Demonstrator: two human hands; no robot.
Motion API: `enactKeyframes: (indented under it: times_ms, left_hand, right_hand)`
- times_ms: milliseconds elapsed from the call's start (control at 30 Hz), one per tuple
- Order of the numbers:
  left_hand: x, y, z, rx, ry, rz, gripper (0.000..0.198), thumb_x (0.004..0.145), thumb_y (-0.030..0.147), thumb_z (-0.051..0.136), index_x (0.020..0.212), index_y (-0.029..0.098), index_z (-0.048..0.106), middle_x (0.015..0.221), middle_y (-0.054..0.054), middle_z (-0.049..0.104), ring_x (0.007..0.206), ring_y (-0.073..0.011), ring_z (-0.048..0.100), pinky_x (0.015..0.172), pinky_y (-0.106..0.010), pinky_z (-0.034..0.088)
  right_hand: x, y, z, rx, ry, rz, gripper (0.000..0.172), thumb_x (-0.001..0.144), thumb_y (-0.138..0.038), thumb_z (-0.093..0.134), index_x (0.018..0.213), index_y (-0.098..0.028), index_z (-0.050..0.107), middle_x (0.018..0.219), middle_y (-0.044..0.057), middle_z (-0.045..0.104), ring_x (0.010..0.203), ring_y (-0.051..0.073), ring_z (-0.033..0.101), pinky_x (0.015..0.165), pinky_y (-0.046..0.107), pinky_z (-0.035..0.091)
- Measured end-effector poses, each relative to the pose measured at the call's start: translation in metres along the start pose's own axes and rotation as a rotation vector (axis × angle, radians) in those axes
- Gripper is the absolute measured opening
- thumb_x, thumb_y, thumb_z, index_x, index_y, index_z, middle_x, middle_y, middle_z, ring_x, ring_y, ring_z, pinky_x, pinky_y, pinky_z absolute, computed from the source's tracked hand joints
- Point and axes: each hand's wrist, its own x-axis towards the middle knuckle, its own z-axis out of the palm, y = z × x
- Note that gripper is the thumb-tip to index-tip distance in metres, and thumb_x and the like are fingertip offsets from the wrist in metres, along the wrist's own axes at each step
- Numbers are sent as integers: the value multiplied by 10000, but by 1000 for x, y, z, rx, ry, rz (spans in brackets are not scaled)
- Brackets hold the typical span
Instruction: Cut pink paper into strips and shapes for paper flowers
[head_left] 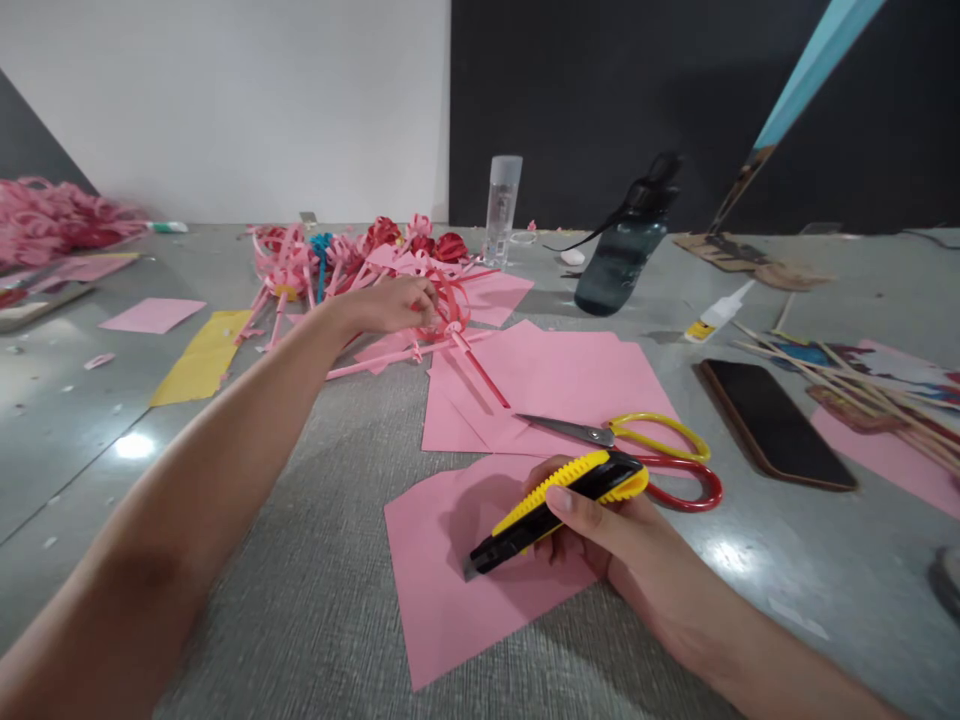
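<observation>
My right hand point(600, 520) is wrapped round a yellow and black utility knife point(559, 505), the thumb on its side. Its short blade points down at a pink paper sheet point(450, 620) in front of me. Farther off, my left hand point(401, 305) is closed on the loops of a pink and red paper flower point(452, 325); the fingertips are partly hidden. The flower's red stem slants toward me over more pink sheets point(585, 370). Scissors point(607, 435) with one yellow and one red handle lie just beyond my right hand.
Finished-looking paper flowers point(360, 260) pile up behind my left hand. A dark water bottle point(626, 240), a clear bottle point(502, 210) and a glue bottle point(718, 313) stand or lean at the back. At right lie a phone point(776, 422) and thin sticks point(877, 385). Yellow paper point(199, 360) lies left.
</observation>
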Motion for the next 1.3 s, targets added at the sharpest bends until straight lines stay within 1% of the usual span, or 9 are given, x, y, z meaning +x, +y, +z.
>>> enactKeyframes:
  times_ms: [133,300,500,633,733,833,933,1067,1300]
  left_hand:
    - [-1,2,-2,30,-32,-21,235,846,320,519,861,174,702,1319,-83,601,1160,-239,589,1029,-354,419]
    - [1,-6,1,135,58,6,144,836,252,579,765,187,687,1150,-71,668,1083,-240,612,1015,-387,413]
    - [6,-7,3,132,413,48,110,907,223,598,849,168,675,1165,-89,662,1148,-247,565,1064,-430,386]
    - [7,0,-2,39,685,50,116,913,216,608,818,176,661,1113,-80,660,1055,-217,604,1013,-398,443]
    - [6,7,-5,-35,799,64,139,922,220,601,800,184,657,1069,-63,658,999,-192,628,987,-383,468]
    - [5,16,-6,-87,822,66,129,929,208,598,818,185,660,1067,-61,658,998,-179,629,986,-373,480]
    - [5,24,-5,-124,826,58,113,934,211,599,844,182,661,1098,-66,652,1019,-177,619,963,-355,499]
    - [6,32,-2,-166,800,48,133,946,246,596,858,191,679,1122,-61,650,1042,-187,615,973,-367,500]
    - [4,30,10,-161,670,128,165,950,263,581,856,185,692,1083,-78,661,1039,-190,624,979,-369,489]
  right_hand:
    - [0,0,-1,-4,-10,4,320,815,-450,809,964,-189,697,796,37,738,676,128,638,637,243,481]
    - [0,2,-1,-4,7,-5,329,799,-458,815,959,-194,700,779,31,731,663,139,632,626,262,474]
    - [1,1,-1,-6,8,-15,345,797,-469,808,957,-189,686,783,37,727,666,151,628,624,274,466]
    - [-2,1,-1,-37,-1,-108,306,806,-441,809,961,-207,688,807,25,696,705,159,619,667,297,493]
    - [-6,3,1,-60,5,-129,309,811,-398,817,1042,-242,684,903,19,695,751,158,633,711,306,515]
    - [-6,4,1,-74,67,-120,416,807,-418,817,1165,-286,653,970,7,690,753,152,639,726,311,523]
    - [-2,1,-2,-174,185,-174,457,794,-481,805,1179,-300,638,910,-2,675,758,177,631,750,331,529]
    - [0,-6,-8,-373,357,-278,435,788,-521,788,1141,-317,636,1025,35,700,938,245,641,788,345,532]
    - [4,2,-20,-844,290,-354,285,870,-405,685,1133,-302,648,1134,40,692,1067,297,626,916,435,479]
